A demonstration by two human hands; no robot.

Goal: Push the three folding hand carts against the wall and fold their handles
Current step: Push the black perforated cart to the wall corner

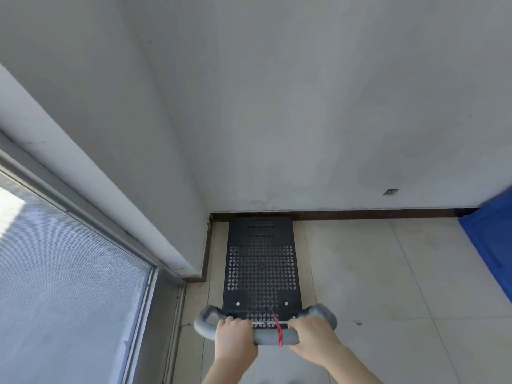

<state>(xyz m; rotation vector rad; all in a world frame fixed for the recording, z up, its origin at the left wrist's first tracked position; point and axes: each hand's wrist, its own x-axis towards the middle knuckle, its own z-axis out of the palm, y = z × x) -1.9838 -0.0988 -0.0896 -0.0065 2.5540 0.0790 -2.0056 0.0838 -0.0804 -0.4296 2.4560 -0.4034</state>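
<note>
We note both hands wrapped tight around the grey padded handle (pixel 274 337), left hand (pixel 235 338) and right hand (pixel 313 338) either side of a red cord (pixel 278 329), black perforated cart deck (pixel 261 261) with its far edge at the wall baseboard (pixel 374 214)

Pale tiled floor (pixel 374 273); black perforated cart (pixel 261 261) on it, front at baseboard (pixel 360 214).

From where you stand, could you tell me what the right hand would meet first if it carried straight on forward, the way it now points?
Past the handle it grips, the right hand would likely meet the wall, though depth is unclear.
</note>
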